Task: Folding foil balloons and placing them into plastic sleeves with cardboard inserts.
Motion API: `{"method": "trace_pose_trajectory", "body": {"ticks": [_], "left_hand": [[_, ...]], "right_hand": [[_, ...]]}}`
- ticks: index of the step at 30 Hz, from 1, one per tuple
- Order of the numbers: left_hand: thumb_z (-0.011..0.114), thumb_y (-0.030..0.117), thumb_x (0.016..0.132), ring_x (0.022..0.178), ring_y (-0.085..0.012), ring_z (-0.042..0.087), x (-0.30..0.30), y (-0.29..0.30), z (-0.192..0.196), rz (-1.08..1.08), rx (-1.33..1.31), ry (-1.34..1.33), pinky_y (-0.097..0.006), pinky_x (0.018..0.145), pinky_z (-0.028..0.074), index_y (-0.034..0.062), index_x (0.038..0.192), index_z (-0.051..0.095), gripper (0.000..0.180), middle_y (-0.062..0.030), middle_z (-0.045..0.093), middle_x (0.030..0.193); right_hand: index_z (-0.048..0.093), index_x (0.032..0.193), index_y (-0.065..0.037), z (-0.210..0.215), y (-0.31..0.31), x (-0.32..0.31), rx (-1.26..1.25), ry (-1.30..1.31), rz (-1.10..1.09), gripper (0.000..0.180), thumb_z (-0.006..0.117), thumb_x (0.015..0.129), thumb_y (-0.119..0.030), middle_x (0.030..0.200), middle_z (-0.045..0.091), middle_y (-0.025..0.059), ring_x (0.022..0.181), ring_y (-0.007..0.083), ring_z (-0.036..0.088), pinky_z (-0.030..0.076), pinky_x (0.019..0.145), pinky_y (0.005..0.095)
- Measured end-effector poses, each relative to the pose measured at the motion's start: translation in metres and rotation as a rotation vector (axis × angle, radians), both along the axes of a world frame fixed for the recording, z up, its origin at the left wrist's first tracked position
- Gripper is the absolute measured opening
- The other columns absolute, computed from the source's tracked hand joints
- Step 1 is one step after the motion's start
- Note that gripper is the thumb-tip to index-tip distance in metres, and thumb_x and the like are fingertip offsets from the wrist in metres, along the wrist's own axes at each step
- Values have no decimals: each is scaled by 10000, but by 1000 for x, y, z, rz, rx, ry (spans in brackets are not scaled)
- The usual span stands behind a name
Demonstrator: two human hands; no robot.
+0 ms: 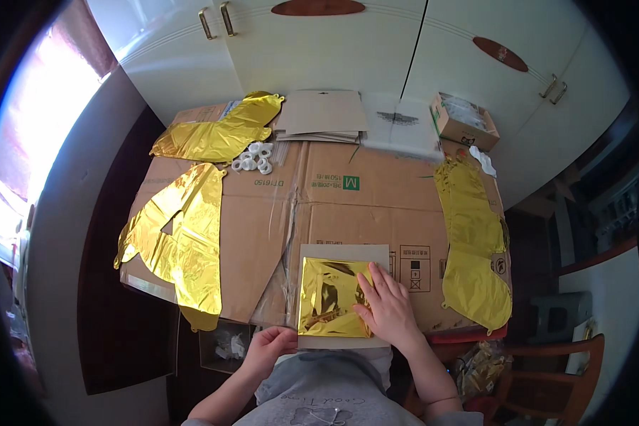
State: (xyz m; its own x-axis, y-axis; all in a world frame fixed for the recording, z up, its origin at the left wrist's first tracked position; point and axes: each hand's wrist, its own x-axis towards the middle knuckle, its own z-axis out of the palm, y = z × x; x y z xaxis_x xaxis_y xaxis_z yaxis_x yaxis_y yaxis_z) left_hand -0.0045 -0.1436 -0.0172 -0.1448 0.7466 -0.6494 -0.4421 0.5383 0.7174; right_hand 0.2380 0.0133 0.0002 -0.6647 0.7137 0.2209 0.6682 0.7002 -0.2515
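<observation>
A folded square of shiny gold foil balloon (pixel 326 298) lies on a pale grey card sheet (pixel 344 250) at the front edge of the cardboard work surface. My right hand (pixel 390 307) rests on the foil's right side, fingers stretched out and lying flat. At the lower left corner of the foil and card is my left hand (pixel 274 346), its fingers curled and pinched together. Whatever those fingertips hold, if anything, is hidden. To the left lies a flat gold foil balloon shaped like a letter (pixel 192 241); another gold foil balloon (pixel 476 241) hangs over the right edge.
At the back left are another gold balloon (pixel 220 135) and several white rolls (pixel 252 158). Grey card sheets (pixel 323 113) are stacked behind, with an open carton (pixel 465 121) at the back right. A wooden chair (pixel 547 383) stands at the right, near bagged gold pieces (pixel 479 366).
</observation>
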Motion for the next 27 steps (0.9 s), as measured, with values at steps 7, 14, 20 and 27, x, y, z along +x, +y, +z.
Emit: {"method": "trace_pose_trajectory", "body": {"ticks": [7, 14, 20, 27], "left_hand": [[646, 141, 940, 750, -135, 654, 11, -13, -24, 68, 32, -119, -309, 742, 581, 13, 1010, 637, 147, -40, 659, 829], [622, 168, 954, 747, -132, 654, 16, -6, -13, 109, -59, -269, -302, 701, 587, 12, 1020, 647, 172, -48, 670, 852], [653, 165, 934, 733, -113, 651, 19, -5, -22, 18, 40, -87, -262, 643, 556, 5, 941, 688, 164, -52, 693, 853], [659, 122, 925, 723, -109, 643, 21, -5, -30, 40, 68, -71, -261, 647, 553, 6, 938, 688, 121, -48, 692, 843]], "right_hand": [[493, 1405, -134, -2, 9, 0, 15, -46, 45, 603, 638, 880, -393, 1492, 416, 93, 1276, 251, 455, 397, 971, 413], [492, 1409, -138, -2, 6, -4, -13, -69, 51, 601, 633, 882, -390, 1488, 422, 82, 1274, 259, 449, 388, 984, 419], [497, 1408, -148, -2, 5, -5, -3, -86, 50, 596, 630, 885, -403, 1483, 431, 84, 1279, 259, 447, 383, 991, 420], [491, 1412, -160, 1, 7, -5, 14, -131, 45, 601, 620, 892, -430, 1493, 411, 85, 1321, 296, 411, 362, 1019, 440]]}}
